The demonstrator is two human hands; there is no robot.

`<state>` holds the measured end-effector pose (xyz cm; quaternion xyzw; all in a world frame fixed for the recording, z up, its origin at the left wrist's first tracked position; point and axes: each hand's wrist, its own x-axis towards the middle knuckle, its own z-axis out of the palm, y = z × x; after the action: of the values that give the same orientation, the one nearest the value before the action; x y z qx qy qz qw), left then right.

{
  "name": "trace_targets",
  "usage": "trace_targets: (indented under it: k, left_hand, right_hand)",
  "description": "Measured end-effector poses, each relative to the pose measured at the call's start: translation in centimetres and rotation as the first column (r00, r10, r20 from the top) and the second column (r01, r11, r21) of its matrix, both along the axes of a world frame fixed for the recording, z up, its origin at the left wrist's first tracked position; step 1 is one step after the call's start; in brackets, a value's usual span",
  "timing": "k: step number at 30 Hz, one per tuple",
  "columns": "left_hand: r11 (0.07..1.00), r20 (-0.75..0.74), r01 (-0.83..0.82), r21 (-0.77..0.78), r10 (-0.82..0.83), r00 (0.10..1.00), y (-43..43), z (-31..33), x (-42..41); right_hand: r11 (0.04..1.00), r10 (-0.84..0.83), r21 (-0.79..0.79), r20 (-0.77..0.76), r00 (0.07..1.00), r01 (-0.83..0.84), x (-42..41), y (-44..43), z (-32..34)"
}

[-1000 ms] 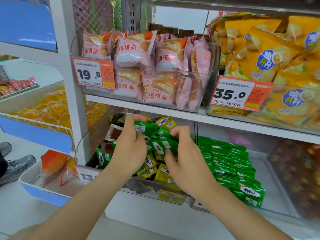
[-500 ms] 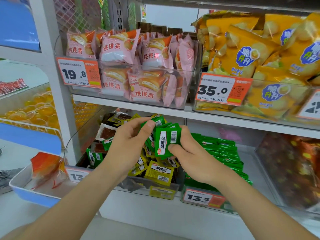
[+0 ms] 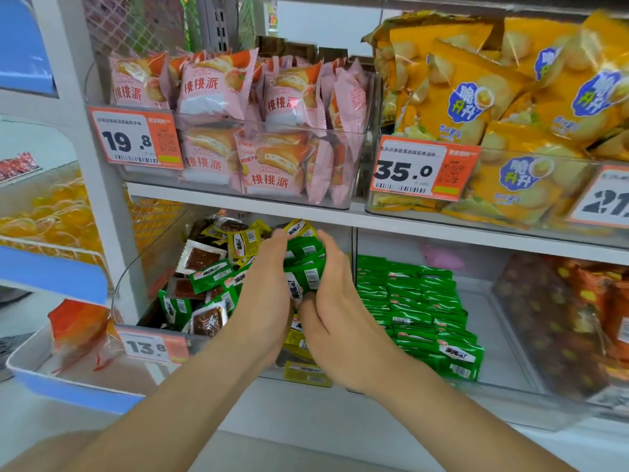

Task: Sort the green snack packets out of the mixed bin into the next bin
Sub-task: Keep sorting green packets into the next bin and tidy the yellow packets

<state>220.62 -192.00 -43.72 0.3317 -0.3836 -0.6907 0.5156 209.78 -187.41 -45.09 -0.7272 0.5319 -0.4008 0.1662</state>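
Since half a second ago, both hands have been pressed closer together: the left hand (image 3: 263, 294) and right hand (image 3: 335, 301) clasp a bundle of green packets (image 3: 304, 267) above the mixed bin (image 3: 153, 330). The green-packet bin (image 3: 510, 356) lies directly to the right, nearer the right hand.

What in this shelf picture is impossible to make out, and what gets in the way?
All in the head view:
- How many green packets are held: the left hand and right hand cup them.
- The price tag on the green packets bin: the right forearm covers it.
- The far right price tag: cut off by the frame edge after "27".
- Small print on the 13.8 tag: too small and blurred.
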Motion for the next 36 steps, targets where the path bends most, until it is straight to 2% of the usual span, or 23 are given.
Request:
trace_targets:
  k: [3,5,8,11,13,15,17,19,20,21,23,25,27,29,33,36]
  left_hand:
    - [1.0,0.04,0.006,-0.004,-0.006,0.999,0.1,0.2,0.1]
    - [0.999,0.061,0.036,-0.002,-0.036,0.997,0.5,0.5,-0.1]
    - [0.994,0.072,0.108,-0.017,-0.106,0.992,1.7,1.3,-0.7]
    - [0.982,0.067,0.186,-0.024,-0.184,0.981,3.0,1.8,-2.0]
    - [0.981,0.102,0.19,-0.044,-0.185,0.977,3.3,1.7,-3.2]
    - [0.972,0.139,0.232,-0.044,-0.224,0.965,3.4,1.7,-4.3]
    - [0.955,0.275,0.288,-0.071,-0.259,0.926,3.6,1.6,-5.2]
    - [0.929,0.561,0.328,-0.169,-0.183,0.807,3.9,1.0,-5.8]
    - [0.914,0.669,0.32,-0.249,-0.076,0.739,4.0,0.6,-6.0]
    - [0.877,0.713,0.315,-0.363,0.044,0.7,4.1,0.3,-6.1]
    - [0.725,0.713,0.386,-0.57,0.204,0.671,4.0,-0.5,-6.7]
    - [0.517,0.758,0.57,-0.639,0.298,0.58,3.7,-1.4,-7.8]
    - [0.355,0.798,0.729,-0.585,0.409,0.441,3.4,-2.9,-8.8]
    - [0.28,0.817,0.822,-0.496,0.47,0.333,3.3,-4.5,-9.7]
    - [0.276,0.851,0.902,-0.332,0.499,0.161,3.6,-6.4,-11.0]
    - [0.304,0.878,0.913,-0.271,0.467,0.105,3.6,-7.2,-11.2]
  right_hand:
    - [1.0,0.025,0.007,-0.062,0.998,-0.024,-0.7,0.8,0.2]
    - [0.999,0.002,-0.049,-0.117,0.993,-0.008,-1.4,1.4,0.4]
    - [0.986,-0.064,-0.158,-0.123,0.99,0.044,-2.0,2.2,0.8]
    - [0.952,-0.203,-0.268,-0.184,0.962,0.15,-2.7,3.0,0.5]
    - [0.959,-0.213,-0.227,-0.183,0.96,0.17,-3.7,3.6,0.4]
    - [0.986,-0.131,-0.12,-0.146,0.981,0.114,-5.4,4.2,0.6]
    - [0.996,-0.079,-0.049,-0.143,0.987,0.073,-7.8,4.7,0.9]
    - [0.998,-0.054,0.003,-0.192,0.98,0.056,-10.8,5.3,1.5]
    - [0.998,-0.039,0.041,-0.218,0.975,0.049,-12.4,5.6,1.7]
    - [0.994,-0.029,0.096,-0.235,0.972,0.053,-14.1,6.1,1.9]
    - [0.966,-0.029,0.242,-0.258,0.966,0.093,-17.6,7.0,2.0]
    - [0.919,-0.043,0.361,-0.315,0.948,0.161,-20.6,7.7,2.0]
    - [0.87,-0.033,0.436,-0.416,0.909,0.231,-22.8,8.0,1.6]
    - [0.824,0.003,0.496,-0.487,0.874,0.274,-24.3,7.9,0.9]
    - [0.763,0.021,0.547,-0.553,0.833,0.344,-25.3,7.0,-0.9]
    - [0.707,0.097,0.618,-0.567,0.818,0.345,-25.1,5.8,-2.2]
